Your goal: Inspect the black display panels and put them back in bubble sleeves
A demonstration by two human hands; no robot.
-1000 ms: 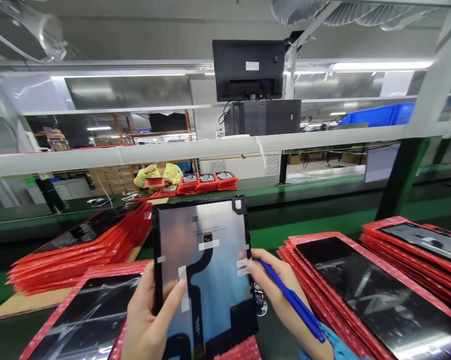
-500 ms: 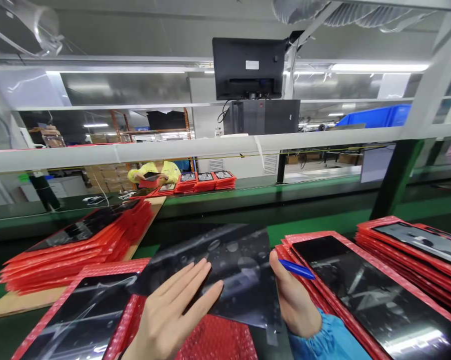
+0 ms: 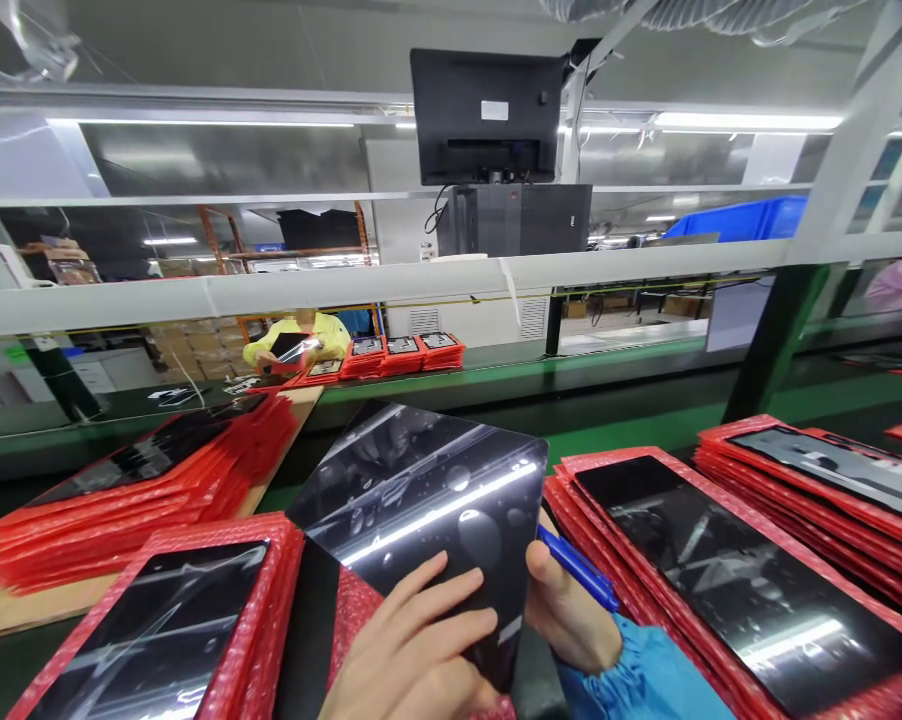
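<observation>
A black glossy display panel (image 3: 421, 500) is held tilted in front of me, its dark front face up and catching the ceiling light. My left hand (image 3: 413, 660) grips its near edge, fingers lying over the glass. My right hand (image 3: 567, 615) pinches the panel's right edge and also holds a blue pen (image 3: 578, 570) between its fingers. A light blue sleeve (image 3: 638, 680) covers my right wrist. Red bubble wrap (image 3: 350, 610) lies under the panel.
Stacks of panels in red bubble-wrap pouches lie at the left (image 3: 151, 470), front left (image 3: 151, 620) and right (image 3: 721, 560), far right (image 3: 833, 470). A green conveyor (image 3: 631, 370) runs behind. A person in yellow (image 3: 297, 345) works at the far side. A monitor (image 3: 488, 115) hangs overhead.
The panel was turned over from its silvery back with the flex cable to its black front. It then tipped up towards me, and my left hand closed on its near edge.
</observation>
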